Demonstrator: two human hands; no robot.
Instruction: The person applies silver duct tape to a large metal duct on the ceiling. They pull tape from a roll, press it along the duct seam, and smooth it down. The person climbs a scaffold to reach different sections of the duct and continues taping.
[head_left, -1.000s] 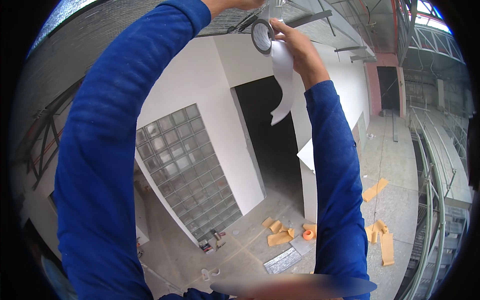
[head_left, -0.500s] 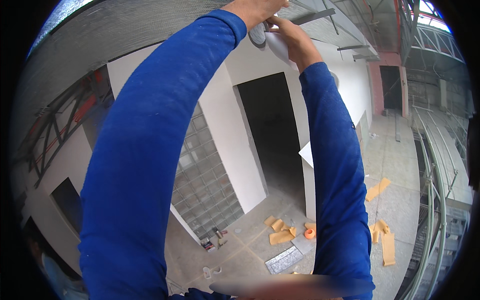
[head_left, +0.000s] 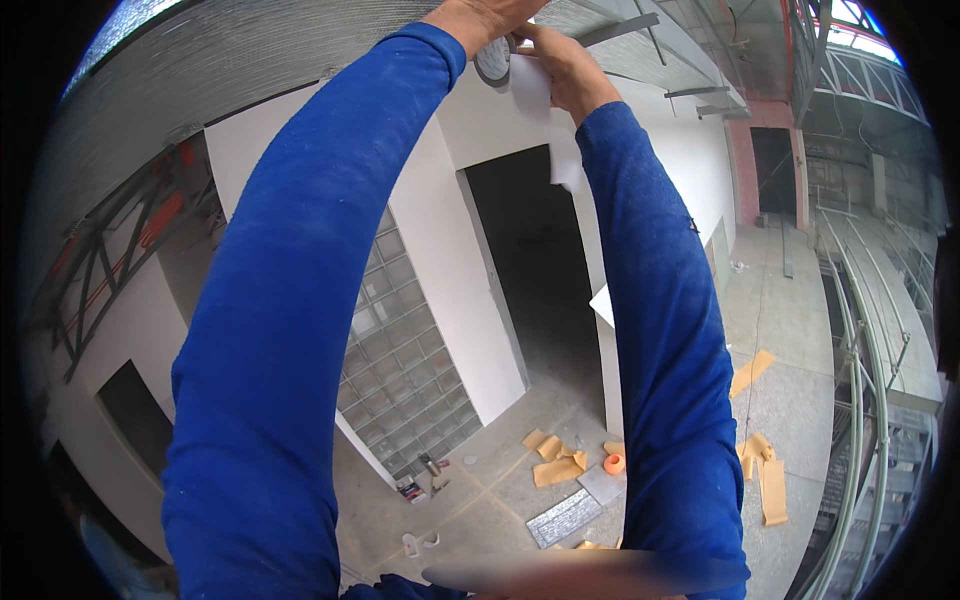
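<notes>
Both my hands are raised at the top of the view, under the silvery foil-faced surface (head_left: 250, 85). My left hand (head_left: 485, 18) is bent toward the right, its fingertips partly cut off by the upper edge. Just below it a round grey roll with a dark rim (head_left: 493, 62) shows its flat face. My right hand (head_left: 568, 72) reaches up to the left, its fingers drawn together beside the roll. A white paper strip (head_left: 534, 95) hangs from its fingers and runs down past the wrist, curling at its lower end. Which hand bears the roll's weight is hidden.
Metal brackets (head_left: 620, 30) stick out beside my right hand. Ahead are a dark doorway (head_left: 535, 250) and a glass-block panel (head_left: 410, 350). Yellowish paper scraps (head_left: 558, 468), an orange tape roll (head_left: 614, 464) and a silvery sheet (head_left: 565, 517) lie on the floor. Pale railings (head_left: 860, 400) run at right.
My hands and the roll have shifted slightly left and up in the view. The white strip now hangs longer, its curled end showing below my right wrist.
</notes>
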